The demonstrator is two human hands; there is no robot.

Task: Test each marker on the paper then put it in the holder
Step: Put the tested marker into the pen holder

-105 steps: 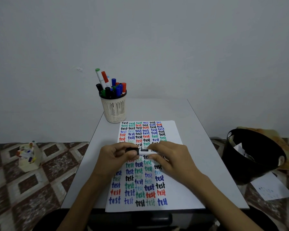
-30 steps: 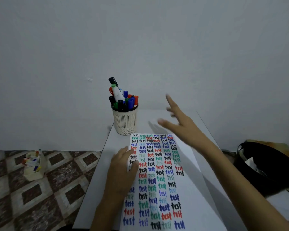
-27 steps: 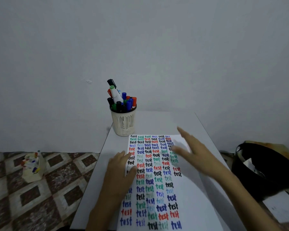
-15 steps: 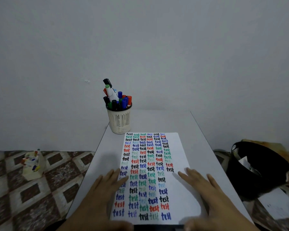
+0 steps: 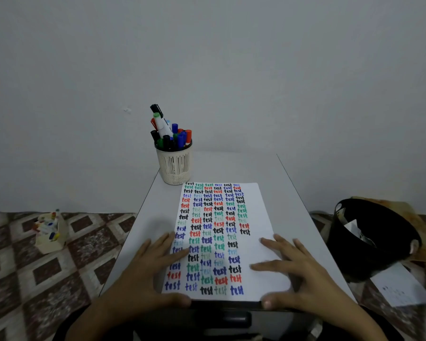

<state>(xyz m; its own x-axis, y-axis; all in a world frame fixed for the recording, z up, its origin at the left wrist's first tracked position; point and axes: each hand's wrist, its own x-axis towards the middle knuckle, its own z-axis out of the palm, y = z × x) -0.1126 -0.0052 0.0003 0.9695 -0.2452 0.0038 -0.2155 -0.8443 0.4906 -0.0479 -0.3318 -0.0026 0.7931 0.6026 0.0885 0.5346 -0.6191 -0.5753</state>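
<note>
Bin [image 5: 354, 254] R of table [image 5: 231, 166]; box [image 5: 50, 241] on floor [image 5: 15, 279] L; holder [image 5: 174, 166] at back.

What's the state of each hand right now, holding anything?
Left hand: open, flat on the left edge of the test paper, holds nothing.
Right hand: open, flat on its right side, holds nothing.

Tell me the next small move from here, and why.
Probably lift both hands off the paper: the left hand and right hand rest flat on its edges holding nothing, no loose marker shows on the table, and the markers stand in the holder, so testing looks finished.
</note>
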